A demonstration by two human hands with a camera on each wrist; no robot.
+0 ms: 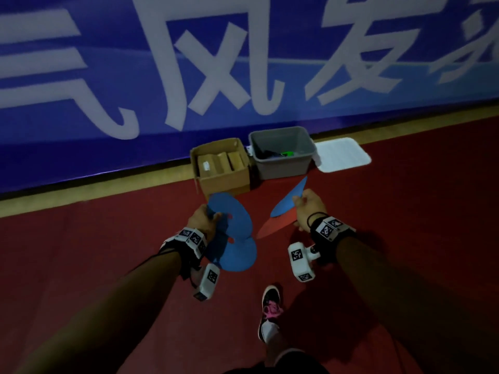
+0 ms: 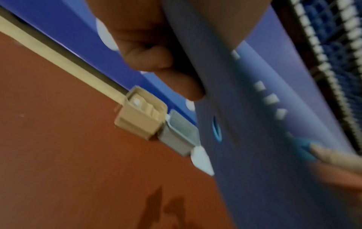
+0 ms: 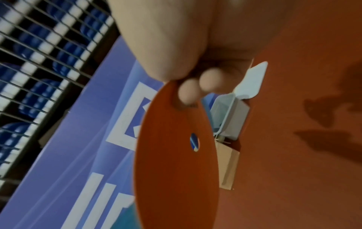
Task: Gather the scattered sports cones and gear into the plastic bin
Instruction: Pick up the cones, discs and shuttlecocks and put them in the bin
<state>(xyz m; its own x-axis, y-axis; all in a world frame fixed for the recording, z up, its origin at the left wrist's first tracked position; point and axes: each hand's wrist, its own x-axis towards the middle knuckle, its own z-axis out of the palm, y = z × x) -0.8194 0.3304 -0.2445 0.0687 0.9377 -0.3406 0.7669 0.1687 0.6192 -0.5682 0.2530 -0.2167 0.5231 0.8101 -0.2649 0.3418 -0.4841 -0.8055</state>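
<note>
My left hand [image 1: 205, 217] grips two flat blue marker discs [image 1: 234, 233] by their edge, one fanned below the other. In the left wrist view the fingers [image 2: 150, 58] curl against a blue disc [image 2: 246, 147] with a small centre hole. My right hand [image 1: 307, 206] pinches a blue disc [image 1: 291, 197] and a red disc [image 1: 272, 225] together. Its fingertips [image 3: 188, 91] press the red disc [image 3: 176, 162] near the rim. The grey plastic bin [image 1: 283, 165] stands open ahead by the wall, with dark and green items inside.
A white lid [image 1: 342, 155] lies on the floor right of the bin. An open cardboard box [image 1: 224, 179] with packets stands just left of it. A blue banner wall [image 1: 135, 76] runs behind. My shoe [image 1: 270, 306] is on the red floor [image 1: 405, 211].
</note>
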